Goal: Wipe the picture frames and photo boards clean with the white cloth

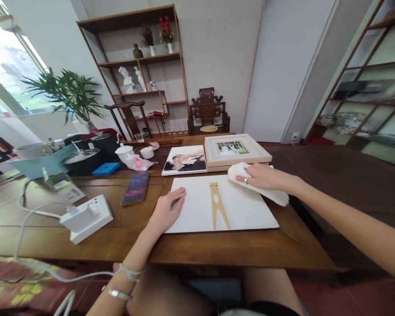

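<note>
A white board [197, 206] lies flat on the wooden table, with a tan A-shaped stand piece [216, 204] on its middle. My left hand [171, 208] rests on the board's left edge, fingers stretched out and holding nothing. At the board's upper right corner my right hand [255, 176] presses on a white fluffy cloth [270, 193], its fingers wrapped over it. Behind the board are a photo print [187, 161] at the left and a light wood frame [263, 157] with a picture inside, close to my right hand.
At left stand a white power strip [91, 217] with cables, a phone [135, 188], a blue box [105, 169], a small open carton [64, 186] and a white teapot [124, 152]. Beyond the table are a carved chair [207, 107] and a shelf [138, 61].
</note>
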Demonstrator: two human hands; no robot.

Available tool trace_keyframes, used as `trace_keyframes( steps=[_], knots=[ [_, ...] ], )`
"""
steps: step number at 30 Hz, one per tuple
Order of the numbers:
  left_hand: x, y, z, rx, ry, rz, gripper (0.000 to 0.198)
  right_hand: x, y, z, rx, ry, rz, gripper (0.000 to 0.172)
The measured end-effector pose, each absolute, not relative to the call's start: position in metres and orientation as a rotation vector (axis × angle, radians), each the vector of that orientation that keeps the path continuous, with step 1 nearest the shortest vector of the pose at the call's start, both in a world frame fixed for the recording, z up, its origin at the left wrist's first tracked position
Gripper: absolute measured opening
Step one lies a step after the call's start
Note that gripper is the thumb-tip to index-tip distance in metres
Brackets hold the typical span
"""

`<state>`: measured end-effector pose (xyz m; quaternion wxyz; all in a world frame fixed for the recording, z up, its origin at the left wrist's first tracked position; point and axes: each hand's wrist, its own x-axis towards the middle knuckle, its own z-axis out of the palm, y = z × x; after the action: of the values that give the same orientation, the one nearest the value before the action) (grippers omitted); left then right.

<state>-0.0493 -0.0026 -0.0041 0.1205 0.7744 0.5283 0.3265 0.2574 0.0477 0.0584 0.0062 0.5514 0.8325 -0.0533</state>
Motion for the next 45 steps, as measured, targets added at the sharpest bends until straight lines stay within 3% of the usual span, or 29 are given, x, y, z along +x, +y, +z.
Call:
trace_keyframes(
  steps=[7,14,24,28,31,37,41,45],
  knots=[
    [-0.049,-0.002,-0.004,2.272,1.539,0.956,0.030,0.242,0.033,0.030,1.220,3.041,-0.054,0.036],
    [-0.049,-0.001,-0.004,2.292,1.555,0.950,0.030,0.232,0.024,0.030,1.156,3.108,-0.102,0.018],
    [-0.049,-0.002,-0.006,2.261,1.541,0.950,0.030,0.243,-0.096,0.050,1.103,2.974,-0.279,0.031],
    [-0.049,-0.003,-0.005,2.248,1.534,0.944,0.033,0.246,-0.069,0.054,1.168,2.920,-0.325,0.015],
    [-0.049,-0.002,-0.005,2.243,1.530,0.942,0.033,0.245,-0.023,0.051,1.293,2.866,-0.244,0.030],
    [-0.051,-0.002,-0.006,2.237,1.533,0.969,0.031,0.234,0.041,0.029,1.475,2.964,0.006,0.039],
    [-0.051,-0.003,-0.006,2.242,1.531,0.970,0.030,0.230,0.027,0.021,1.346,3.072,0.071,0.040],
    [-0.050,-0.001,-0.007,2.249,1.528,0.964,0.031,0.237,-0.021,0.033,1.230,3.071,-0.079,0.023]
  ],
)
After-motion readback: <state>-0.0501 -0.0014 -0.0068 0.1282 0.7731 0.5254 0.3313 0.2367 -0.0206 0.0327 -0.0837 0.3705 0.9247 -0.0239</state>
